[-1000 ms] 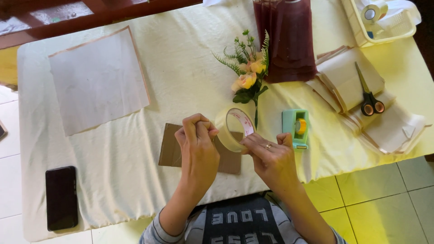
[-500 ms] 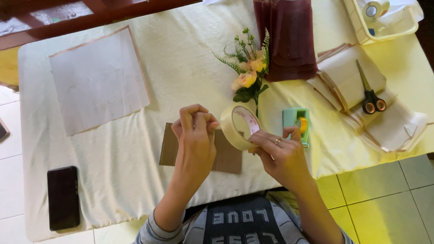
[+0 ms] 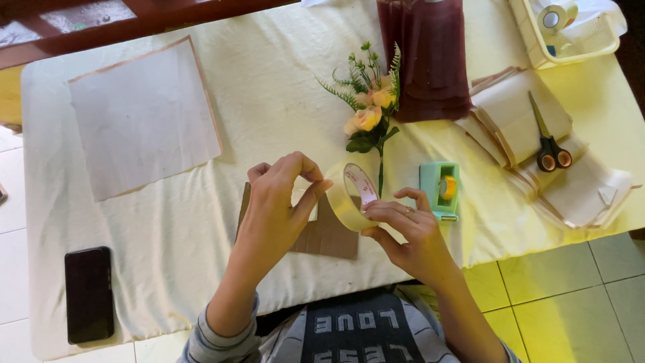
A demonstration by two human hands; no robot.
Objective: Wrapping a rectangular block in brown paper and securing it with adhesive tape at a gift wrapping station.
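R hand [image 3: 410, 232] grips clear tape roll [image 3: 351, 197] by lower rim, fingers curled shut round it, roll held on edge above brown card [image 3: 329, 235], prob. so the free end faces the L hand. L hand [image 3: 279, 202] at roll's 9 o'clock, thumb and forefinger pinched together at tape edge; can't tell if a strip is lifted. Flower sprig [image 3: 369, 111] at 12 o'clock, green tape dispenser [image 3: 440, 189] at 3, within reach. Scissors [image 3: 547, 141] at 2, phone [image 3: 89, 292] at 8.
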